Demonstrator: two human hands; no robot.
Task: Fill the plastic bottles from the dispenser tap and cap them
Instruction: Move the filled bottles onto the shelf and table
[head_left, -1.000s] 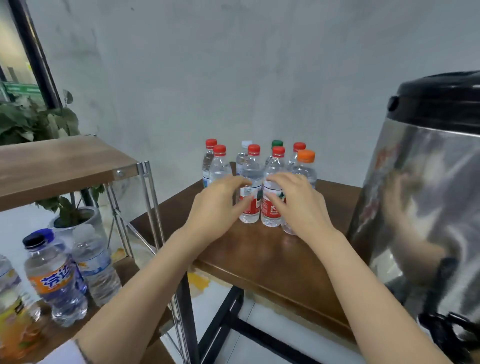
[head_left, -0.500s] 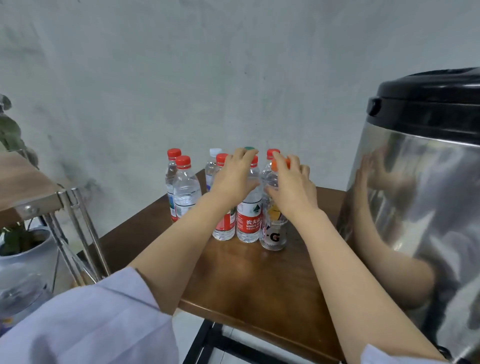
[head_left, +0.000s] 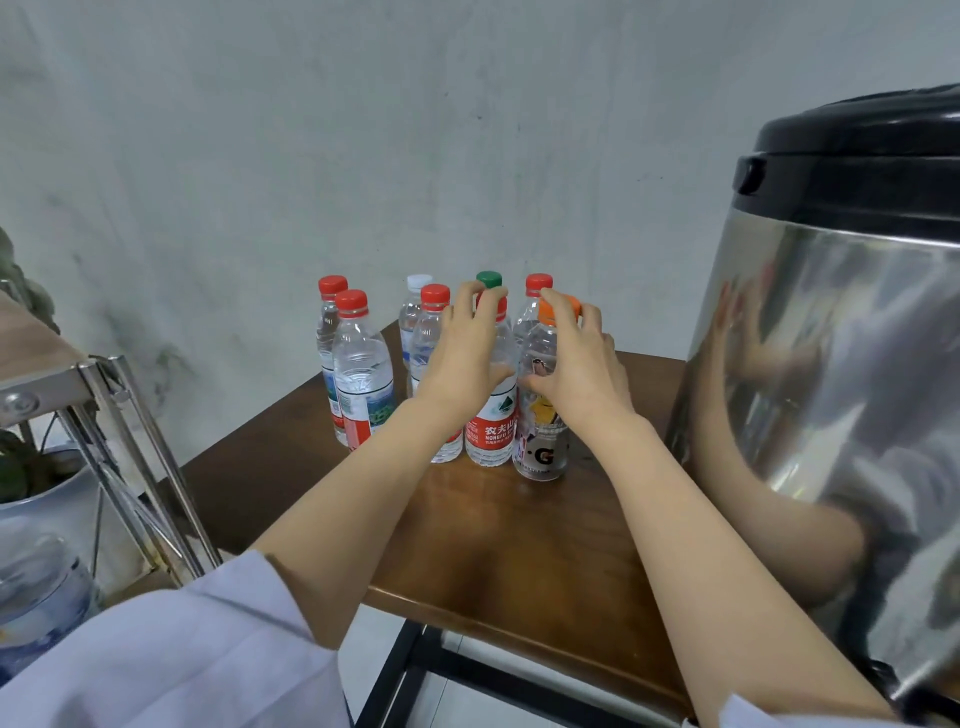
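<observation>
Several capped plastic bottles stand in a cluster at the back of a brown wooden table (head_left: 493, 561). My left hand (head_left: 465, 358) grips the upper part of a red-labelled bottle (head_left: 491, 431), fingers curled over its red cap and thumb on its shoulder. My right hand (head_left: 579, 364) grips the orange-capped bottle (head_left: 543, 457) with a "G" label, fingers over the cap. The two bottles stand side by side at the front, touching. The steel dispenser (head_left: 841, 364) with a black lid stands at the right; its tap is not visible.
More bottles stand behind, with red caps (head_left: 361, 374), a white cap and a green cap (head_left: 489, 279). A metal shelf frame (head_left: 104, 415) stands to the left with a potted plant (head_left: 47, 483) and another bottle (head_left: 41, 587) below it. A grey wall is behind.
My view has swung right and closer. Both hands have risen from the front bottles' bodies to their necks and caps. The bottles stay standing.
</observation>
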